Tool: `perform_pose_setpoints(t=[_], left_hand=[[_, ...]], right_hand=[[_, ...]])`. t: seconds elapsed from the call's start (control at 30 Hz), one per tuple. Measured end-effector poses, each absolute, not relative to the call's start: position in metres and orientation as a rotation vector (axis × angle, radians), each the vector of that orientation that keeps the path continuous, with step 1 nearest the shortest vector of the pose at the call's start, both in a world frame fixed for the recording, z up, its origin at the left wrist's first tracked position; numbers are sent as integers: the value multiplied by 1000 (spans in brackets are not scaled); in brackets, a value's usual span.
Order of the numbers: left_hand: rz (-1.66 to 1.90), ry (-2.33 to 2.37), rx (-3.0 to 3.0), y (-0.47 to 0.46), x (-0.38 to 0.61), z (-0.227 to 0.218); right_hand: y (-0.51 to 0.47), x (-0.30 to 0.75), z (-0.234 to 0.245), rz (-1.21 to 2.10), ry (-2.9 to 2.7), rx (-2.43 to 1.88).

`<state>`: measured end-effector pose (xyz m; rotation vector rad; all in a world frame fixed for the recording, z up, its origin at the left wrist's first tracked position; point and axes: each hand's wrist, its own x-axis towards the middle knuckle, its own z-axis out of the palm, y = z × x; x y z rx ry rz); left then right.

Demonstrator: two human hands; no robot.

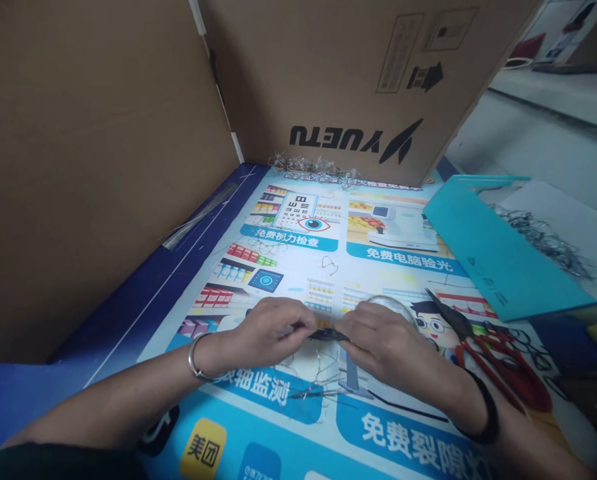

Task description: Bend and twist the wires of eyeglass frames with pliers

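Head view, left hand (273, 333): reaching in from near left, wrist almost straight, silver bangle (193, 357) around it; thumb and fingers pinched together on the left end of a small dark piece (326, 335).
Right hand (383, 337): coming in from near right, back turned up, black band (489, 408) at the wrist; fingers curled in, closed around the piece's right end.
Dark piece: held between both hands, over the printed mat (297, 268); exact kind too small to tell.
Thin wires (323, 387): strewn on the mat, just nearer than the hands.
Red-handled scissors (493, 370): lying beside the right forearm, blades toward far left.
Cyan folder (501, 250): at far right, beside a grey wire tangle (546, 237).
Cardboard (328, 80): standing at left and far side, marked "YUETU" upside down.
Clear clusters (316, 164): at the far cardboard's foot.
Room: pale ledge (543, 127) at far right.
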<state>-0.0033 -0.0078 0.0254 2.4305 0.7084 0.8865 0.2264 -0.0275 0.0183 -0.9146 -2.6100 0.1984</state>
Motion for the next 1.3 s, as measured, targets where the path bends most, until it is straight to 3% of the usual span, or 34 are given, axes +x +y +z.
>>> perform_pose_setpoints(t=[0.6, 1.3], left_hand=[[1044, 1256, 2126, 3, -8, 20], [1021, 1305, 1956, 7, -9, 23]], right_hand=[[17, 273, 12, -288, -2562, -1620], [35, 275, 17, -374, -2509, -1683]])
